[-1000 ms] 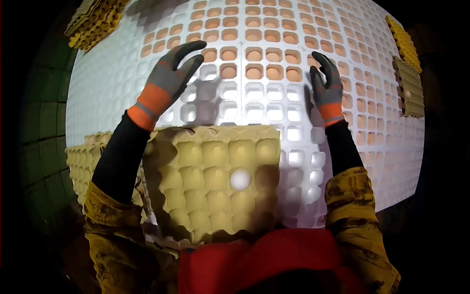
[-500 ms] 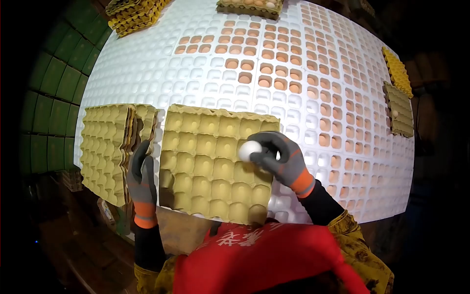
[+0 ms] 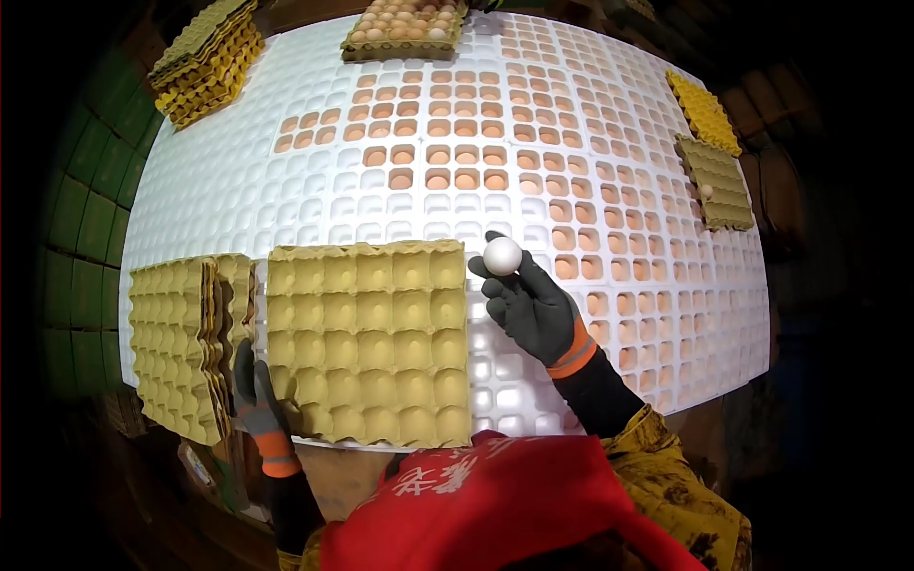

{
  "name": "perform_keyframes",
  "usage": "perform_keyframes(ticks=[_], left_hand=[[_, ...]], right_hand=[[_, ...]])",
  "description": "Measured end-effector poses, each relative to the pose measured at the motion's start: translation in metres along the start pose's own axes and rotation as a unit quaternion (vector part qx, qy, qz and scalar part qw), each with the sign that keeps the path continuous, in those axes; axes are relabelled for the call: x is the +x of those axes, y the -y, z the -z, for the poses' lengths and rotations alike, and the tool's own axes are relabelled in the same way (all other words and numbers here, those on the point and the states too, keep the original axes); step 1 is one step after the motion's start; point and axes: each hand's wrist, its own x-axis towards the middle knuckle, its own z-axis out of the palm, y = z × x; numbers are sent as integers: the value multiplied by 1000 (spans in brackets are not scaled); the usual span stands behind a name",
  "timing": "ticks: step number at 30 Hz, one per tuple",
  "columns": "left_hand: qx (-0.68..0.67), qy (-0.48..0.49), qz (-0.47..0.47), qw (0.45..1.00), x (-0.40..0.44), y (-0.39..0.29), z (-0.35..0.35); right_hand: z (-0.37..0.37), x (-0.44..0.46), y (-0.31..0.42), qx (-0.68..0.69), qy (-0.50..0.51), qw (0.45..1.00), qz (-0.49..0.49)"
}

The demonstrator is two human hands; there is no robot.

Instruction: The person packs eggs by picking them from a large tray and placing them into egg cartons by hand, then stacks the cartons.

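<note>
A white egg (image 3: 503,256) is held in the gloved fingers of my right hand (image 3: 533,309), palm turned up, above the white foam tray. Just left of it lies a yellowish pulp egg tray (image 3: 371,343) with bare cups. My left hand (image 3: 259,404), also gloved, is at that tray's lower left edge with its fingers stretched out. It is beside a stack of similar pulp trays (image 3: 171,343); whether it touches them I cannot tell.
White foam trays (image 3: 190,214) cover the table, many cups holding brown eggs (image 3: 466,179). At the back are a pulp tray of eggs (image 3: 395,33) and stacked pulp trays (image 3: 205,71). Yellow (image 3: 705,109) and pulp trays (image 3: 714,181) lie right. Green crates (image 3: 81,219) stand left.
The view has shifted to the right and slightly up. My right hand has moved off the pulp tray to its right and turned palm up, still with the egg. My left hand stays by the stack.
</note>
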Motion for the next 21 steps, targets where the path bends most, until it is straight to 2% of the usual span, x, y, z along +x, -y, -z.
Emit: perform_keyframes(ticks=[1, 2, 4, 5, 6, 8, 9, 10, 12, 15, 16, 18, 19, 20, 21], left_hand=[[-16, 4, 2, 1000, 4, 11, -1], [-26, 4, 15, 1000, 7, 23, -5], [-38, -4, 49, 998, 8, 40, -6], [-3, 16, 56, 998, 6, 45, -4], [-73, 16, 71, 995, 5, 47, -4], [-53, 25, 90, 994, 2, 48, -6], [-94, 11, 118, 988, 2, 44, -10], [-70, 21, 117, 990, 4, 43, -8], [-21, 39, 118, 992, 2, 41, -2], [-35, 67, 155, 985, 2, 57, 9], [9, 65, 158, 985, -1, 52, 11], [55, 68, 147, 985, -1, 40, 15], [58, 72, 135, 987, 0, 35, 18], [15, 86, 107, 990, 0, 31, 22], [64, 82, 84, 991, 0, 12, 23]], right_hand=[[-6, -3, -2, -55, -76, 995, 25], [-16, -6, 0, -177, -104, 978, 46], [-39, -10, -1, -406, -146, 899, 72], [-44, -10, -7, -413, -149, 895, 82], [-40, -9, -15, -457, -138, 877, 57], [-42, -5, -31, -635, -40, 752, 174], [-46, -1, -37, -699, -16, 684, 211], [-43, 1, -42, -722, 10, 667, 184], [-35, 11, -49, -830, 51, 515, 208], [-33, -10, -47, -813, -43, 527, 246], [-20, -19, -48, -793, -75, 532, 287], [-5, -45, -50, -726, -183, 648, 140], [6, -54, -55, -689, -191, 694, 80], [19, -63, -69, -588, -198, 784, 11], [30, -65, -77, -550, -142, 822, -47]])
